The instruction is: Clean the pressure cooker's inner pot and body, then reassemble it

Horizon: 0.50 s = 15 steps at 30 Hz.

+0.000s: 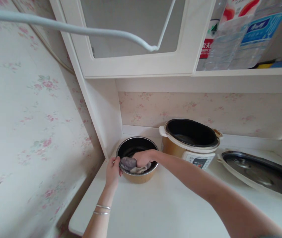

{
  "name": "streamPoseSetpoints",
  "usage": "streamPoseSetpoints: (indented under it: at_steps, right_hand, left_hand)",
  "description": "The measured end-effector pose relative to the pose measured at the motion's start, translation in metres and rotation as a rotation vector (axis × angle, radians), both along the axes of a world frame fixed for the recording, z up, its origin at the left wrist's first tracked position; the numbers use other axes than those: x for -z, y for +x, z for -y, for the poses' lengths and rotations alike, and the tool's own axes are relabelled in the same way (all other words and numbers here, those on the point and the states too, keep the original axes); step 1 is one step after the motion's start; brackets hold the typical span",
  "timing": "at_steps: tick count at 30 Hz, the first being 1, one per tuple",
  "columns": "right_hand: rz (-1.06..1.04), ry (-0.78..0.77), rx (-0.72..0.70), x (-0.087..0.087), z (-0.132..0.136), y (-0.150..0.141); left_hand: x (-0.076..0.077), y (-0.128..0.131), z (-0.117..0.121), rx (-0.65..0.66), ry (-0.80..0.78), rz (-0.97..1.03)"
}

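A round inner pot, black inside and tan outside, stands on the white counter near the side panel. My left hand grips its left rim, thumb over the edge and fingers against the outer wall. Inside the pot, my right hand is closed on a greyish cloth, pressed to the inner wall at the near left. A paler part of the cloth lies below my fingers. Some of my right fingertips are hidden by the hand and the cloth.
Behind and to the right stands an electric cooker body with its top uncovered. Its dark oval lid lies inside-up at the right. Overhead hang a white cabinet door and a shelf with plastic bottles. A white rod crosses the upper left.
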State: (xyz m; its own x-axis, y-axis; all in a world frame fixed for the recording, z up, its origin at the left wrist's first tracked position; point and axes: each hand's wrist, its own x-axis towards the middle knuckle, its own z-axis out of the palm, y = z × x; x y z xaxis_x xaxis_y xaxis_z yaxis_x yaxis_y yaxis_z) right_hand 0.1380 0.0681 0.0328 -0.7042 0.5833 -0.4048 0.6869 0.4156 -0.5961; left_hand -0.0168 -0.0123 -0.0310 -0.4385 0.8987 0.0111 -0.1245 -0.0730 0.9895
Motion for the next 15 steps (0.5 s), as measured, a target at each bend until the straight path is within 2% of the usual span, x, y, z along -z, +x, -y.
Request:
streamPoseSetpoints:
  at_steps: [4,7,10,12,15]
  right_hand:
    - [0.196,0.261,-0.234,0.001,-0.011,0.011]
    - [0.164,0.459,-0.362,0.003,-0.017,0.004]
    - [0.076,0.53,-0.497,0.003,-0.025,0.0]
    - [0.05,0.54,-0.51,0.002,-0.031,0.001]
    - [0.057,0.557,-0.373,0.002,-0.039,0.003]
  left_hand:
    - [-0.001,0.001,-0.001,-0.038,-0.061,-0.065]
    - [-0.004,0.002,-0.001,-0.059,-0.1,-0.094]
    - [-0.008,0.004,0.0,-0.083,-0.135,-0.125]
    - [-0.01,0.004,0.0,-0.082,-0.145,-0.139]
    - [-0.01,0.003,0.0,-0.072,-0.138,-0.135]
